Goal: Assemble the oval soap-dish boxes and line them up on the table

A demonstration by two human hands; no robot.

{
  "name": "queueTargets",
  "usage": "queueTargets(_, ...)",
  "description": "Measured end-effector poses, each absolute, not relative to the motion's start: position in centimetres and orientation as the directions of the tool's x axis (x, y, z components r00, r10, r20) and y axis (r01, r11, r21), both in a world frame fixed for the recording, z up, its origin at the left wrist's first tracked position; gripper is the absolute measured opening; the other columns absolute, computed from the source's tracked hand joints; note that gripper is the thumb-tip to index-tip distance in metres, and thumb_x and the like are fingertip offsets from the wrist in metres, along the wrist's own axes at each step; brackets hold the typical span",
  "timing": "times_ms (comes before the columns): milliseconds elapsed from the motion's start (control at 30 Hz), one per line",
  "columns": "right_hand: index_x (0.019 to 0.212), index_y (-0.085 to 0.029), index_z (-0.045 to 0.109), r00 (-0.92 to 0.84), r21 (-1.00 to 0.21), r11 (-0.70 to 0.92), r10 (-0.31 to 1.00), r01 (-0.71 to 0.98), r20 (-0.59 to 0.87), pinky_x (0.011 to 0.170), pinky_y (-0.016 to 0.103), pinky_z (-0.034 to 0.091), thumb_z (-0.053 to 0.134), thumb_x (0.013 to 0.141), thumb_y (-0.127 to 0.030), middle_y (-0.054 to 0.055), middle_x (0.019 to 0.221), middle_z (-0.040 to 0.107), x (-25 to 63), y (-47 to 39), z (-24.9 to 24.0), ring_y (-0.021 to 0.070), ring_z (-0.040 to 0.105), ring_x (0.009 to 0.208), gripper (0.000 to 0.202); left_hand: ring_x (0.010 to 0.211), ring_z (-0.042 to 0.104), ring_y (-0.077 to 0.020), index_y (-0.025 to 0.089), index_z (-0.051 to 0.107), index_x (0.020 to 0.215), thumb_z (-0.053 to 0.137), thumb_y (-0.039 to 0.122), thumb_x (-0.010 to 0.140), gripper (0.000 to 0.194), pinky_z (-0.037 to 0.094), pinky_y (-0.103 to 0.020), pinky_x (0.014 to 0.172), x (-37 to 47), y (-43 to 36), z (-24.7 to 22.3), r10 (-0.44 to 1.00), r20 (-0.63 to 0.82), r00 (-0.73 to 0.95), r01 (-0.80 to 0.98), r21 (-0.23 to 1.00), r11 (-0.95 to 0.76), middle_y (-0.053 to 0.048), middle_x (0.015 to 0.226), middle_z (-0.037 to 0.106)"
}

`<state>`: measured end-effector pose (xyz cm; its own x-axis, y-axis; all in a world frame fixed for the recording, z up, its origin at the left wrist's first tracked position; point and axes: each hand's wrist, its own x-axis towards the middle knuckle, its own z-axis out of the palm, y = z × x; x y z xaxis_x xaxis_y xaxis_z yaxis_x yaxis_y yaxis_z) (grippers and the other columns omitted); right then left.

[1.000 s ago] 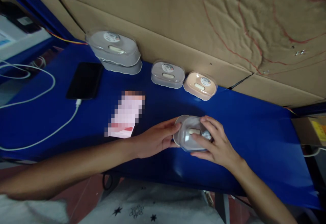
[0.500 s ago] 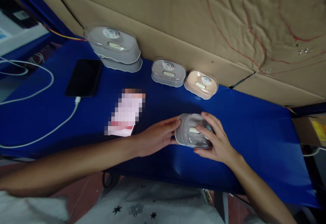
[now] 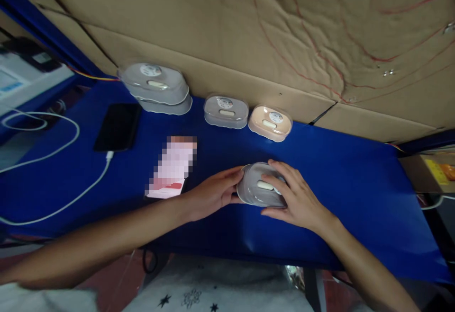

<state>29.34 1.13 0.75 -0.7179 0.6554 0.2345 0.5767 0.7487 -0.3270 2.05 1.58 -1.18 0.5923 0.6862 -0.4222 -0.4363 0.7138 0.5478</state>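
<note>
In the head view, a grey oval lidded box (image 3: 254, 190), like a soap box with a clear lid and a cream handle, is held between both hands just over the blue tabletop. My left hand (image 3: 216, 192) grips its left end, thumb on the near upper edge and fingers partly hidden beneath. Across the clear lid and around the right end lie the bent fingers of my right hand (image 3: 293, 196). Behind them, a similar small grey box (image 3: 226, 119) and a peach one (image 3: 263, 129) stand by the cardboard.
Two larger grey lidded boxes (image 3: 163, 94) are stacked at the back left. A black phone (image 3: 117, 127) with a white charging cable (image 3: 95, 191) lies at left. Closer in is a phone with a lit, blurred screen (image 3: 172, 167). A cardboard wall (image 3: 199, 32) borders the blue table (image 3: 355, 198).
The camera view has shifted slightly, moving the scene lower. Both hands stay on the box; its clear lid now appears to sit more evenly over the grey base.
</note>
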Motion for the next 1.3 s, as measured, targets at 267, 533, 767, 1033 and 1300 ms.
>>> queueTargets(267,0.169,-0.036,0.030,-0.730,-0.504,0.702,0.657,0.502,0.188,0.131,0.064,0.029,0.064,0.103,-0.051,0.009,0.181,0.015,30.7,1.6,1.1,0.0371,0.019,0.166,0.075,0.104,0.074,-0.0239,0.024,0.074,0.131,0.080,0.045,0.094,0.043,0.061,-0.037,0.088,2.0,2.0,-0.6,0.708,-0.433,0.558,-0.355,0.646,0.675,-0.011,0.123,0.077)
queueTargets(533,0.167,-0.030,0.033,-0.676,-0.575,0.608,0.727,0.548,0.124,0.124,0.058,0.045,0.077,0.093,-0.058,0.017,0.173,0.035,30.9,1.7,0.3,0.0366,0.040,0.158,0.091,0.117,0.070,-0.0280,0.027,0.068,0.140,0.079,0.041,0.095,0.048,0.059,-0.047,0.100,1.8,2.2,-0.8,0.760,-0.440,0.479,-0.312,0.723,0.616,-0.010,0.141,0.070)
queueTargets(767,0.169,-0.032,0.030,-0.687,-0.518,0.690,0.685,0.505,0.243,0.122,0.061,0.045,0.075,0.096,-0.049,0.016,0.173,0.034,30.4,1.4,0.2,0.0373,0.038,0.158,0.088,0.120,0.069,-0.0288,0.031,0.065,0.145,0.075,0.039,0.099,0.048,0.060,-0.048,0.099,1.8,2.0,-0.3,0.766,-0.416,0.490,-0.318,0.733,0.601,-0.010,0.144,0.068)
queueTargets(1033,0.169,-0.032,0.029,-0.697,-0.470,0.711,0.674,0.523,0.245,0.121,0.062,0.046,0.075,0.096,-0.052,0.016,0.171,0.035,29.8,1.5,0.1,0.0390,0.039,0.157,0.089,0.119,0.071,-0.0294,0.033,0.067,0.145,0.071,0.038,0.102,0.044,0.060,-0.046,0.097,1.9,1.9,-0.7,0.736,-0.440,0.515,-0.339,0.684,0.646,-0.010,0.148,0.066)
queueTargets(1300,0.168,-0.031,0.032,-0.698,-0.432,0.693,0.694,0.578,0.180,0.119,0.062,0.049,0.077,0.094,-0.052,0.016,0.169,0.040,29.9,1.2,0.9,0.0390,0.044,0.154,0.090,0.146,0.052,-0.0333,0.034,0.063,0.148,0.073,0.041,0.100,0.049,0.045,-0.051,0.120,1.7,1.5,-0.8,0.798,-0.355,0.488,-0.184,0.851,0.491,-0.009,0.159,0.057)
